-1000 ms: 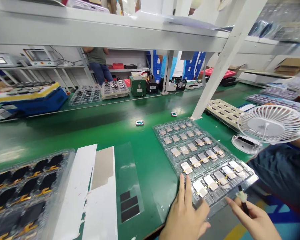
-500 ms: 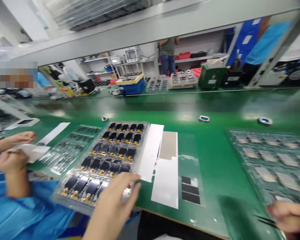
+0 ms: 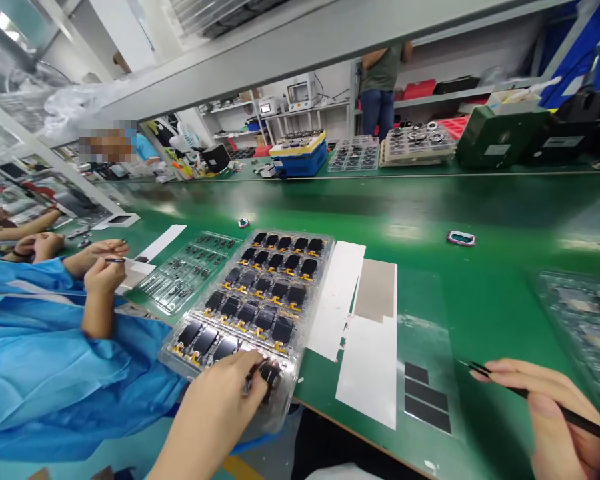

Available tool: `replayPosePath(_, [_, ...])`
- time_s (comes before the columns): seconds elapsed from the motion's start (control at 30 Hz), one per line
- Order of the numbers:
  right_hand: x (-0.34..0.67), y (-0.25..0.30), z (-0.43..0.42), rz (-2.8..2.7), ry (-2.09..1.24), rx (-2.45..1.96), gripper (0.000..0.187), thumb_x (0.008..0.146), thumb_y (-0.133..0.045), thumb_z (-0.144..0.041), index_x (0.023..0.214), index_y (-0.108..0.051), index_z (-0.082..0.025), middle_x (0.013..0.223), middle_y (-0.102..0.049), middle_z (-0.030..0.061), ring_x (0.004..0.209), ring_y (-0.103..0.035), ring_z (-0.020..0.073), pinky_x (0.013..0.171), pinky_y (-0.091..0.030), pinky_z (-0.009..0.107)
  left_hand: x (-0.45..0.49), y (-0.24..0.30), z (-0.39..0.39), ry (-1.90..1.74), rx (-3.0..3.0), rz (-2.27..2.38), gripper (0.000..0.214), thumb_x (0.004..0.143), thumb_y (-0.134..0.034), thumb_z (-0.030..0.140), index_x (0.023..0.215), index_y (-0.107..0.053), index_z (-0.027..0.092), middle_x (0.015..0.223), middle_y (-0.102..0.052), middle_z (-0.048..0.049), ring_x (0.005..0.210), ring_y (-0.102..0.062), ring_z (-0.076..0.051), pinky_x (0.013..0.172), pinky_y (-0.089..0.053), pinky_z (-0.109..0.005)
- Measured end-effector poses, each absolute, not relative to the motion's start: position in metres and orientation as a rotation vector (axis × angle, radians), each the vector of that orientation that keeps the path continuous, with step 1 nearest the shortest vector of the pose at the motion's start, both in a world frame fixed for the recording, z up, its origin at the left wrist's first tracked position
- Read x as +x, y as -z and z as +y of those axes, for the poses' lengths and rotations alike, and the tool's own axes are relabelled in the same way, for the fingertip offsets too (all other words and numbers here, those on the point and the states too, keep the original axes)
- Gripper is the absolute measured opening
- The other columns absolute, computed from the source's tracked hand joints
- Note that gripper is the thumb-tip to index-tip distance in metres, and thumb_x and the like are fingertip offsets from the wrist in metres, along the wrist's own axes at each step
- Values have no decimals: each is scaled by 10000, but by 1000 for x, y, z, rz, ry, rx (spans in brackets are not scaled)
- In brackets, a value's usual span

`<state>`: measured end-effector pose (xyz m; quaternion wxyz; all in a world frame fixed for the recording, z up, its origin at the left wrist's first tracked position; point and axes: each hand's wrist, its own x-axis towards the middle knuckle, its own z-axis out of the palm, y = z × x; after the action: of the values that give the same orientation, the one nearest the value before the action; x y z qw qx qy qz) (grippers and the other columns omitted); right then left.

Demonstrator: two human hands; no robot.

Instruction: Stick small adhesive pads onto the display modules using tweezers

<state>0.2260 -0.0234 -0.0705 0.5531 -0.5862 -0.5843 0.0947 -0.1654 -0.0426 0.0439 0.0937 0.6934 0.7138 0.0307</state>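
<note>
Though crowded from end to end, one long green surface (image 3: 485,207) running across the whole view, and dead centre on it, one big clear blister tray (image 3: 310,250)! Five rows of pockets, and now the count: twenty black modules (image 3: 280,290) with yellow tabs across four full rows, three more showing in the near row, the last corner crowded by the left hand (image 3: 213,407). No empty pocket anywhere in view, every visible one filled. Just right of the tray, two white sheets (image 3: 335,300), one grey sheet (image 3: 375,290), then three black strips (image 3: 427,397) on clear film, neither hand on them. Far right edge: a second clear tray (image 3: 585,327), cut off by the frame. Left hand down at the tray's near corner, fingers (image 3: 250,363) curled against a corner module (image 3: 270,373), pinching or only pressing, impossible to tell from here. Right hand (image 3: 545,407) out at the near right, clenched on slim black tweezers (image 3: 525,395), tips aimed left. Farther off, two tiny loose parts (image 3: 461,238) on the green. Over on the left, a co-worker's hand (image 3: 103,277) above a blue sleeve (image 3: 45,360).
</note>
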Motion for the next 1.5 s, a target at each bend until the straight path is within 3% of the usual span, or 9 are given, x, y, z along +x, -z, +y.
replayPosePath(0.2, [213, 33, -36, -1426, -350, -1331, 265, 1030, -459, -337, 968, -706, -264, 1053, -700, 107, 1039, -664, 290, 937, -521, 478, -121, -35, -50, -1051, 1508, 1484, 75, 877, -622, 253, 915, -557, 251, 811, -647, 18, 688, -696, -151, 608, -568, -220])
replayPosePath(0.3, [192, 2, -34, -1568, -402, -1286, 225, 1035, -453, -259, 1021, -676, -274, 1090, -690, 61, 1045, -668, 199, 873, -547, 293, -73, -23, -41, -1119, 1349, 1251, 202, 912, -602, 241, 1113, -618, 250, 899, -663, -10, 774, -720, -155, 697, -589, -234])
replayPosePath(0.4, [174, -15, -27, -1731, -361, -1195, 154, 993, -525, -169, 999, -643, -267, 1000, -660, 28, 902, -677, 138, 773, -542, 198, -40, -8, -26, -1074, 1321, 1158, 74, 947, -605, 284, 945, -637, 217, 951, -689, -33, 925, -710, -171, 831, -566, -251])
replayPosePath(0.67, [149, 4, -16, -1951, -387, -1280, 140, 994, -496, -138, 1062, -593, -212, 1022, -629, 85, 918, -662, 220, 785, -594, 352, -28, 23, -7, -1053, 1217, 1111, 212, 1026, -500, 441, 1053, -484, 231, 787, -661, 12, 606, -578, -116, 593, -498, -213])
replayPosePath(0.9, [171, 38, -20, -2219, -218, -1499, 301, 958, -537, -159, 1255, -587, -171, 1289, -602, 175, 1157, -651, 342, 906, -616, 503, -45, 37, -26, -898, 1999, 1250, 183, 1017, -425, 176, 1128, -553, 246, 1200, -748, -71, 1212, -665, -201, 984, -561, -295])
replayPosePath(1.23, [220, 38, -35, -2071, -406, -1625, 218, 967, -540, -215, 1140, -669, -239, 1320, -590, 121, 1129, -679, 279, 894, -620, 407, -20, 41, -33, -662, 2340, 994, 249, 935, -458, 35, 1084, -457, 235, 1294, -714, -89, 1321, -568, -243, 943, -590, -270])
replayPosePath(1.33, [217, 19, -32, -1999, -362, -1563, 186, 979, -538, -223, 1099, -676, -254, 1257, -614, 96, 1082, -685, 242, 864, -612, 354, -12, 34, -34, -767, 2050, 1026, 202, 979, -437, 106, 1110, -499, 248, 1183, -757, -60, 1212, -667, -227, 950, -578, -296])
replayPosePath(1.4, [204, 1, -29, -1941, -345, -1459, 171, 987, -528, -194, 1061, -670, -254, 1165, -631, 80, 1029, -676, 209, 836, -594, 309, -13, 29, -31, -842, 1741, 1060, 112, 1031, -416, 215, 1076, -515, 246, 1017, -768, -44, 910, -750, -174, 800, -596, -251])
replayPosePath(1.5, [175, -22, -24, -1944, -439, -1252, 157, 983, -529, -136, 1011, -647, -236, 1009, -633, 61, 922, -643, 181, 768, -569, 277, -20, 23, -23, -970, 1279, 1102, 203, 1056, -420, 415, 992, -476, 231, 804, -690, -10, 542, -569, -95, 509, -476, -170])
